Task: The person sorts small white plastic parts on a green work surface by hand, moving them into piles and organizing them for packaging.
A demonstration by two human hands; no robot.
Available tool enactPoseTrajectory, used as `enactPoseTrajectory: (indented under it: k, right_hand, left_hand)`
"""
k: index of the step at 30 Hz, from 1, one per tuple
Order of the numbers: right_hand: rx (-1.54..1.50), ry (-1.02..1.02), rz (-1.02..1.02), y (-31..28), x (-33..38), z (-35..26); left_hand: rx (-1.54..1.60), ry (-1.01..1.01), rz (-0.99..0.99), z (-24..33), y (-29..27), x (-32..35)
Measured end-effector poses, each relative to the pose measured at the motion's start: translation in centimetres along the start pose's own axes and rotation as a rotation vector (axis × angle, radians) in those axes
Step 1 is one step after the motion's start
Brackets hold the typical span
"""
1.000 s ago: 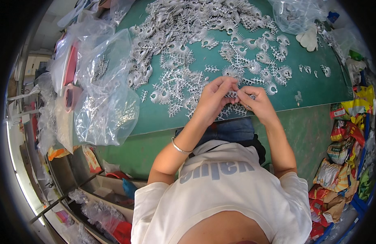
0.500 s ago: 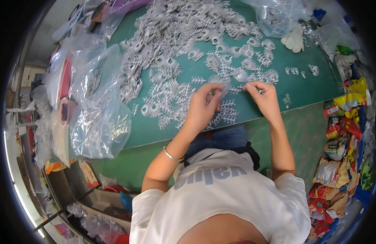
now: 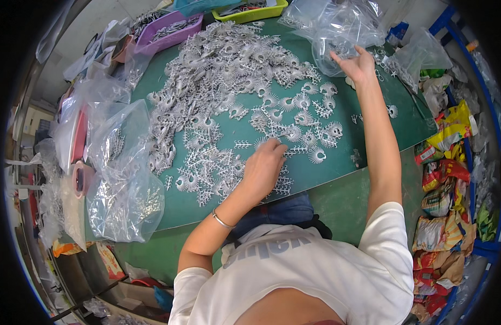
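A green table [image 3: 337, 162] is covered with several small silver fan-shaped and branch-shaped metal parts [image 3: 218, 81]. My left hand [image 3: 264, 165] rests palm down on the parts near the table's front edge, its fingers curled over a few pieces. My right hand [image 3: 356, 65] is stretched far out to the back right, its fingers spread at the mouth of a clear plastic bag [image 3: 337, 27]. Whether it holds a piece I cannot make out. A thin bangle [image 3: 222, 221] sits on my left wrist.
Clear bags with silver parts [image 3: 123, 179] lie at the left. A purple tray [image 3: 164, 32] and a yellow-green tray [image 3: 250, 11] stand at the back. More clear bags [image 3: 418, 54] and colourful packets [image 3: 445, 179] crowd the right side. Bins [image 3: 93, 281] sit below the table.
My hands were together over the parts a second ago. The right hand has since reached away to the clear bag at the back right, and the left has settled onto the parts.
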State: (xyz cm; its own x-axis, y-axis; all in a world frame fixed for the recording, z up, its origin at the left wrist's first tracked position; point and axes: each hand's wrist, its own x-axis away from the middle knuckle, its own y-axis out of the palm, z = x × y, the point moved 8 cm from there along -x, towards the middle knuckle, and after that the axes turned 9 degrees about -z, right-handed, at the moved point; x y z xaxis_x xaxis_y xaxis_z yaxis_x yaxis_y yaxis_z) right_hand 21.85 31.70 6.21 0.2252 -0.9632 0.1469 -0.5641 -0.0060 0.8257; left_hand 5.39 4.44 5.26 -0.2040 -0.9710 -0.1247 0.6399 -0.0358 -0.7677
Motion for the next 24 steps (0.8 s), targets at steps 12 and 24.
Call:
enactPoseTrajectory:
  k: [12, 24]
  right_hand:
    - [1.605, -0.137, -0.762, 1.6, 17.5, 6.0]
    - [1.697, -0.498, -0.650, 0.7, 19.4, 8.8]
  left_hand:
    - [-0.134, 0.056, -0.042, 0.0, 0.7, -0.9]
    - [0.511, -0.133, 0.145, -3.9, -0.7, -1.7]
